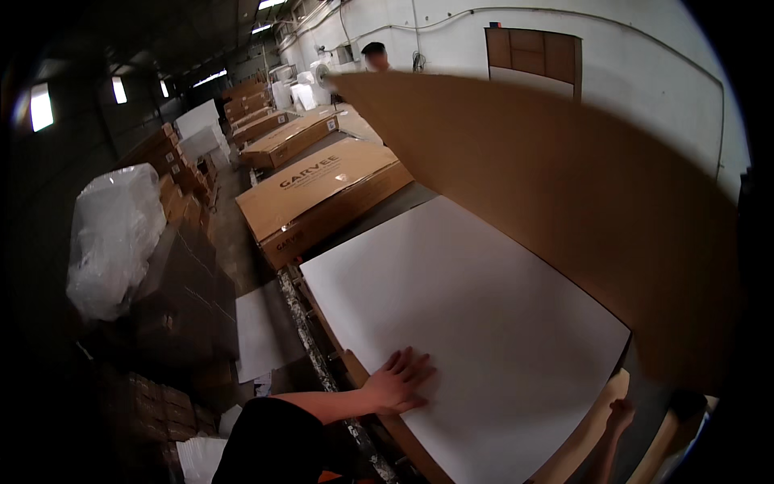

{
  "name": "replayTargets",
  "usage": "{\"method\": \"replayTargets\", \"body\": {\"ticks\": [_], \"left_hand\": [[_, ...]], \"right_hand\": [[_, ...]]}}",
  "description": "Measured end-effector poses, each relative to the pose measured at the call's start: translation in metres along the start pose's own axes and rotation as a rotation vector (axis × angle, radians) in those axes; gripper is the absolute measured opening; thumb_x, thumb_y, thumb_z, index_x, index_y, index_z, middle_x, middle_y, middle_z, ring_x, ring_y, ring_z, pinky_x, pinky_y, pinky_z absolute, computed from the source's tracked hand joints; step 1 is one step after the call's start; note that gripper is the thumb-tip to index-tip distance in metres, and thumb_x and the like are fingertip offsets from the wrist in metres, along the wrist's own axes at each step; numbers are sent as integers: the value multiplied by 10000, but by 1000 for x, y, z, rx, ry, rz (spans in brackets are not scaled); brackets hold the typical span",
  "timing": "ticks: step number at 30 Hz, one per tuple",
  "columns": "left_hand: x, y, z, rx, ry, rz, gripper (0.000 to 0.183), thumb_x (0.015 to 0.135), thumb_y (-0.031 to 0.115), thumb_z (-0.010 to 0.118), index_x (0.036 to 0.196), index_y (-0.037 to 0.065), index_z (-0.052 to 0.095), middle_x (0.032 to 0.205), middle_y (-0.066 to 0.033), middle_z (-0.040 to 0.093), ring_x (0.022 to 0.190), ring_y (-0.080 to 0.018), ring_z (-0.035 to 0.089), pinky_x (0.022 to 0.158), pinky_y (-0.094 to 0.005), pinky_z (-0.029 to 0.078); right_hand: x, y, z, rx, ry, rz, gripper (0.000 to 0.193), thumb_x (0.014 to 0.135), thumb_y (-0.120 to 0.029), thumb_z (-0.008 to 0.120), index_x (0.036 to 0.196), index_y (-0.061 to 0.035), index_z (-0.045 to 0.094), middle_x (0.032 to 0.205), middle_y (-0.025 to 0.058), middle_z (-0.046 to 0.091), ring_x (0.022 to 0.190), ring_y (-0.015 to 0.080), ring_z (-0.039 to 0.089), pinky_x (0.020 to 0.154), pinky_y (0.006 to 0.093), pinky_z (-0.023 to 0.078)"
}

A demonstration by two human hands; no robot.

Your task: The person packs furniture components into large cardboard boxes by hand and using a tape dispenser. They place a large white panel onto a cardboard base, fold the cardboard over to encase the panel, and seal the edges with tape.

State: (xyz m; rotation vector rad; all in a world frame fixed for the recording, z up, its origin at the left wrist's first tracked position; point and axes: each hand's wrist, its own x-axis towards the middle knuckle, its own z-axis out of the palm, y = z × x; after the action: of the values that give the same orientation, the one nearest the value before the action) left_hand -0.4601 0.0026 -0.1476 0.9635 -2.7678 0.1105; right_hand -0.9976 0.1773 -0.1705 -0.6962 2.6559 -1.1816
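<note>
On white sheet (476,282), left hand (401,384) spread; right hand (620,413) curled by cardboard flap (579,450), cannot tell whether gripping.

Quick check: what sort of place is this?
Likely a packing area in a warehouse or factory: large cardboard boxes in a row, cartons stacked at the left, and an open box with its flap raised.

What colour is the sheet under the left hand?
The sheet is plain white, best seen in the head view.

Loose black elbow-length sleeve (270,440), bare left forearm (326,406) and bare hands (399,385).
</note>
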Motion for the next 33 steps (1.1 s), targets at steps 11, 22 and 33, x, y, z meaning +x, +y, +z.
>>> {"method": "replayTargets", "body": {"ticks": [11,22,33], "left_hand": [[1,-3,31,-448,-20,218,505,854,472,576,1201,106,595,1271,-119,526,1137,-360,499,945,-471,411],[4,-306,16,74,34,-421,689,887,547,474,1337,24,469,1322,-262,462,1236,-453,393,1056,-564,261],[-27,-319,-32,-540,705,-571,723,827,521,628,1321,21,459,1422,-233,368,1321,-375,328,1059,-502,293]], "right_hand": [[-337,-148,8,-634,-396,-626,916,724,-450,758,1433,-26,360,1488,240,321,1390,444,261,1132,536,226],[-329,-74,51,-1225,-102,-806,1165,587,-548,757,1463,18,237,1512,305,209,1423,493,128,1133,620,112],[-373,-187,74,-737,-279,-521,944,656,-503,711,1404,-35,377,1411,231,386,1320,464,319,1102,606,200]]}}
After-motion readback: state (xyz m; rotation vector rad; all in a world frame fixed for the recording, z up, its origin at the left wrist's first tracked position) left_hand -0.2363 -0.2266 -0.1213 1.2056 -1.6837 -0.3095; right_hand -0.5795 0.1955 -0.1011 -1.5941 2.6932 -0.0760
